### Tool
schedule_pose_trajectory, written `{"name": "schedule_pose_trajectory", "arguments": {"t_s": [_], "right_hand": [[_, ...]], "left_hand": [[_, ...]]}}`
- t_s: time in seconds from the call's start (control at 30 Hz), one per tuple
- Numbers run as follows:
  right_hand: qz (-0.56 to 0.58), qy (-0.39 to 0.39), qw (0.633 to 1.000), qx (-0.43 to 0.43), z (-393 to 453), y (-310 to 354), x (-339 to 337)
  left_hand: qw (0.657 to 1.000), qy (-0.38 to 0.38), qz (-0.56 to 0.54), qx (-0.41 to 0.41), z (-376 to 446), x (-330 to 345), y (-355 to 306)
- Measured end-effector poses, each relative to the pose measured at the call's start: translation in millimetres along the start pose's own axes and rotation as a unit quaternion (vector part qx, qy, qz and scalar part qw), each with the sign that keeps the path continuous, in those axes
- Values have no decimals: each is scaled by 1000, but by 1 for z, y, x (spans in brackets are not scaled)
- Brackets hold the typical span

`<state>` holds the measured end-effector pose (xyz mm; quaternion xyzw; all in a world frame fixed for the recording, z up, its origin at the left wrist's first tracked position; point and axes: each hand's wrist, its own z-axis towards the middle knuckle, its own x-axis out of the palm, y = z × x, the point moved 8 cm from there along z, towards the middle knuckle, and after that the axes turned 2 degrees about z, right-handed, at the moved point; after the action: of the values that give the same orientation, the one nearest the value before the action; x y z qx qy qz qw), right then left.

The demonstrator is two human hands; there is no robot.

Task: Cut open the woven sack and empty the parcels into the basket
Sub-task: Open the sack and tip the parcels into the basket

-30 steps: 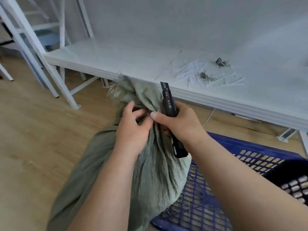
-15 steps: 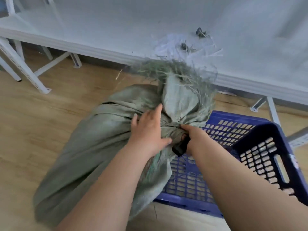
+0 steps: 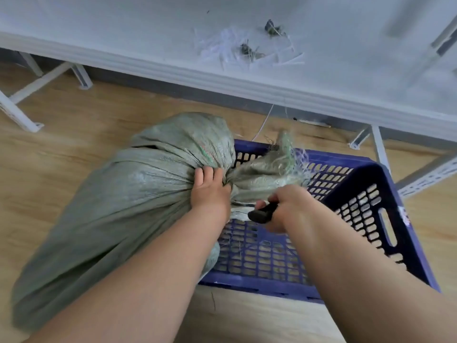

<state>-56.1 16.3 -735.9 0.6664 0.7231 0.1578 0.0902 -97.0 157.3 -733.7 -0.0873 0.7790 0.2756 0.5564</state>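
Over the blue basket (image 3: 366, 184) on the floor, the left hand (image 3: 210, 191) grips the tied neck of the woven sack (image 3: 118, 194) and the right hand (image 3: 289, 206) clamps a black knife (image 3: 262, 214), so cutting comes next.

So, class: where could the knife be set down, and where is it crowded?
Free: bare white table left of the cut-tie scraps; bare wood floor between table edge and sack. Crowded: the sack neck over the blue basket, where left hand and right hand with knife meet.
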Motion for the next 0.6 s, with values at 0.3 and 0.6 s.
{"name": "schedule_pose_trajectory", "arguments": {"t_s": [0.3,0.6], "right_hand": [[80,-13,980,-184,-5,40,2],[-125,152,957,-211,-4,15,44]], "left_hand": [[975,108,164,100,-9,15,-23],[956,-101,-275,-27,-46,-41,36]]}}
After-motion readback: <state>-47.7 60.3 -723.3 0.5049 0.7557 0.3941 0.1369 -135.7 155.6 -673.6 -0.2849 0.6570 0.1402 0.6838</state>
